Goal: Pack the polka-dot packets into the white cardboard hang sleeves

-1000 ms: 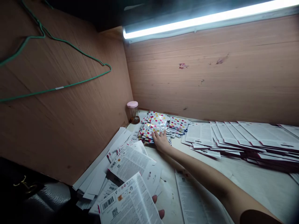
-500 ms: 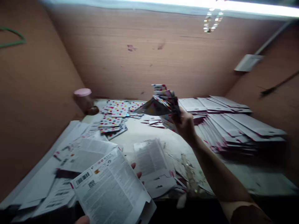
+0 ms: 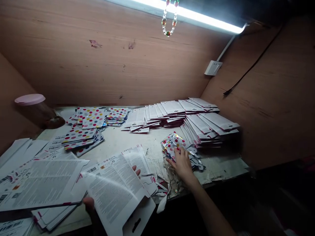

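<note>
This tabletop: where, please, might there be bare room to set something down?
The tabletop is bare between the left dotted packets and those under the right hand, and toward its front right corner, before the card stacks. Loose cards crowd the left; torn scraps, the near edge.

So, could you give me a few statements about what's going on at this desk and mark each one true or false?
1. The right hand touches a pile of polka-dot packets. True.
2. The left hand holds a printed white card sleeve. True.
3. The jar at the far left has a blue lid. False: its lid is pink.
4. The bead string lies on the table. False: it hangs by the light tube.
5. All the polka-dot packets are under the right hand. False: other polka-dot packets lie on the table, nearer the jar.
</note>
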`<action>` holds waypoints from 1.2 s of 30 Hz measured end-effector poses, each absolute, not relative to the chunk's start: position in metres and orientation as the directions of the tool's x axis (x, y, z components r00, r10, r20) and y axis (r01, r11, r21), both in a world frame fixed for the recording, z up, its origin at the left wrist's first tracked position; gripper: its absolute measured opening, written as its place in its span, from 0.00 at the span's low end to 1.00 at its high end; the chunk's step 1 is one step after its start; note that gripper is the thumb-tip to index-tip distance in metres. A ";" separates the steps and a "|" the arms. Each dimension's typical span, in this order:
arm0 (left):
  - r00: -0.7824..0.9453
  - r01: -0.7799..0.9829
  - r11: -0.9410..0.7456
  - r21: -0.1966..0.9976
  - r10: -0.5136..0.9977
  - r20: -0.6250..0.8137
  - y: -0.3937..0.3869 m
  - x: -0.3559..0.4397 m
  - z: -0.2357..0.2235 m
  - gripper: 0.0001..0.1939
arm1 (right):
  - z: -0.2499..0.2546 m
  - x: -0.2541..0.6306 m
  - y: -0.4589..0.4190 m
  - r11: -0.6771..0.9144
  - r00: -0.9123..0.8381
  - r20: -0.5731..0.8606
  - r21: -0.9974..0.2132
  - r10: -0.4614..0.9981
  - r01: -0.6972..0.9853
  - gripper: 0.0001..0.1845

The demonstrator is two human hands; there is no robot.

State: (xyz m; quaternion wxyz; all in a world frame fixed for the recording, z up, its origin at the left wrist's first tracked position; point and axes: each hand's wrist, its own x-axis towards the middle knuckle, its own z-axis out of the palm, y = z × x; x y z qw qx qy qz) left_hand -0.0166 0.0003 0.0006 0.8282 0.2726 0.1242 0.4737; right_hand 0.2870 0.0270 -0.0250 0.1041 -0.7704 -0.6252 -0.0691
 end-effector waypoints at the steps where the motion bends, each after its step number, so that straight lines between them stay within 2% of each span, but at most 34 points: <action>1: 0.494 -0.747 0.414 0.520 0.869 0.019 -0.001 -0.011 0.004 0.49 | -0.025 0.292 0.026 -0.172 0.191 0.251 -0.093 0.949 0.981 0.32; 3: 0.438 -0.810 0.412 0.418 0.898 -0.036 -0.003 0.001 0.011 0.46 | -0.026 0.302 0.025 -0.116 0.148 0.277 -0.127 0.949 0.985 0.27; 5: 0.404 -0.848 0.386 0.363 0.914 -0.030 0.000 0.014 0.016 0.46 | -0.028 0.309 0.028 -0.077 0.120 0.299 -0.153 0.947 0.985 0.23; 8: 0.418 -0.857 0.392 0.334 0.909 0.005 0.009 0.028 0.024 0.47 | -0.027 0.312 0.033 -0.046 0.111 0.351 -0.187 0.930 0.981 0.20; 11: 0.440 -0.839 0.432 0.330 0.896 -0.054 0.017 0.034 0.034 0.49 | -0.008 0.310 0.022 0.026 0.095 0.463 -0.249 0.881 0.968 0.20; 13: 0.439 -0.829 0.452 0.329 0.891 -0.119 0.023 0.034 0.038 0.51 | 0.016 0.305 0.001 0.218 0.067 0.607 -0.383 0.792 0.898 0.20; 16: 0.409 -0.821 0.454 0.345 0.891 -0.198 0.031 0.036 0.040 0.53 | 0.055 0.296 -0.037 0.571 0.012 0.713 -0.571 0.701 0.590 0.17; 18: 0.362 -0.830 0.427 0.359 0.902 -0.236 0.037 0.038 0.039 0.53 | 0.071 0.289 -0.056 0.698 -0.195 0.699 -0.564 0.688 0.441 0.17; 20: 0.324 -0.841 0.408 0.356 0.906 -0.273 0.040 0.041 0.038 0.52 | 0.075 0.281 -0.065 0.769 -0.402 0.665 -0.455 0.629 0.449 0.20; 24: 0.241 -0.866 0.344 0.363 0.923 -0.300 0.038 0.049 0.040 0.48 | 0.058 0.261 -0.065 0.742 -0.532 0.608 -0.145 0.589 0.655 0.23; 27: 0.119 -0.886 0.226 0.404 0.954 -0.274 0.032 0.055 0.043 0.42 | 0.043 0.240 -0.061 0.685 -0.524 0.606 -0.046 0.598 0.727 0.22; 31: 0.102 -0.879 0.217 0.424 0.955 -0.279 0.026 0.057 0.045 0.41 | 0.031 0.210 -0.059 0.630 -0.421 0.659 -0.105 0.623 0.769 0.24; 36: 0.057 -0.848 0.196 0.492 0.957 -0.284 0.024 0.058 0.043 0.44 | 0.023 0.180 -0.057 0.518 -0.295 0.579 -0.266 0.760 0.813 0.26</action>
